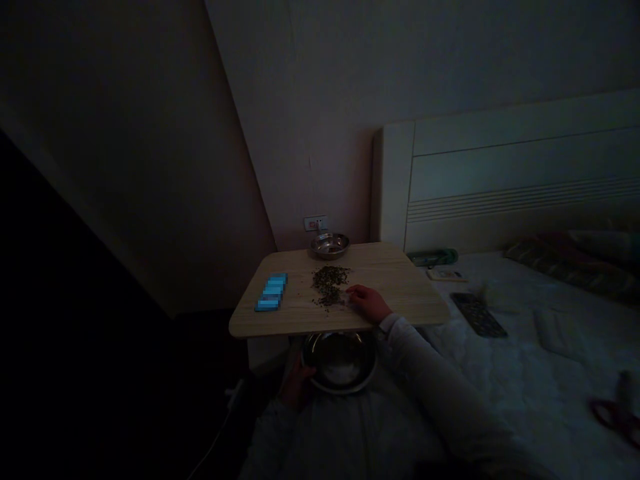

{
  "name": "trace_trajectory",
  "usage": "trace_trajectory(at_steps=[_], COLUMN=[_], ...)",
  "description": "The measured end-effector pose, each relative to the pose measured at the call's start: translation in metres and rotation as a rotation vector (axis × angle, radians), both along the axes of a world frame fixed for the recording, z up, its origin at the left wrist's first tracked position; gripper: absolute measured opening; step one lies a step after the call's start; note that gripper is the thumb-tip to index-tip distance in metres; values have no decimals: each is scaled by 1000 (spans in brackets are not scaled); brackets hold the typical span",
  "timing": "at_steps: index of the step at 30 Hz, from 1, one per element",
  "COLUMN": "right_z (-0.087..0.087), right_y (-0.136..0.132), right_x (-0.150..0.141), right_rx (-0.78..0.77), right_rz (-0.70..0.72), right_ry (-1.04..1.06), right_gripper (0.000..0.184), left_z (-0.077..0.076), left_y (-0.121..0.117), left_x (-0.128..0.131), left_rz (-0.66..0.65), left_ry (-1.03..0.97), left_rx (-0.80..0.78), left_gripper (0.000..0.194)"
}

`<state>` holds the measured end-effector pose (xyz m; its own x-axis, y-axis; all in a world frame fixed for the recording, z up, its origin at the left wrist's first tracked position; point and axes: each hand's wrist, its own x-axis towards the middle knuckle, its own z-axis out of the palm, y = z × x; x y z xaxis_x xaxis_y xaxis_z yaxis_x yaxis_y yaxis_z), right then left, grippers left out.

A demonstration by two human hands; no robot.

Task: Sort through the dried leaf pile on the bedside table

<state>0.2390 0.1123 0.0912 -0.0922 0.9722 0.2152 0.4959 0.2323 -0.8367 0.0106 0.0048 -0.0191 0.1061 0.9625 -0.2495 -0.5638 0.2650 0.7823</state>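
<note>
The room is very dim. A pile of small dark bits [331, 281] lies on a light wooden table [395, 293]. My right hand [367, 301] rests on the table at the pile's near right edge, fingers curled and touching the bits. My left hand [296, 387] is below the table's front edge, gripping the left rim of a metal bowl [341, 363] held under that edge. A second, smaller metal bowl [330, 245] stands at the back of the table.
Several blue rectangular pieces [272, 293] lie in a row on the table's left part. A bed [525, 360] is at the right with a remote [479, 315], a green case [433, 257] and red scissors [613, 413] on it. A wall socket [315, 223] is behind the table.
</note>
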Motion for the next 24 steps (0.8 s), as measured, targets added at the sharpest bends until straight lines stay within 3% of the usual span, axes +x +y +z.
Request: trace_trajectory(at_steps=[8,14,24], right_z=[1,2,4], right_y=[-1,-2,-4], right_x=[-1,-1,-2], right_rx=[-45,-47,-56], right_rz=[1,0,52], right_ry=[10,41,67], right_gripper=[28,28,24], left_z=[-5,-12,16], left_y=[3,6,-2], left_x=[-6,-8,-2], left_rz=[-55,-27,0], left_ry=[43,64,99], left_rx=[-7,2,12], left_gripper=[56,48,46])
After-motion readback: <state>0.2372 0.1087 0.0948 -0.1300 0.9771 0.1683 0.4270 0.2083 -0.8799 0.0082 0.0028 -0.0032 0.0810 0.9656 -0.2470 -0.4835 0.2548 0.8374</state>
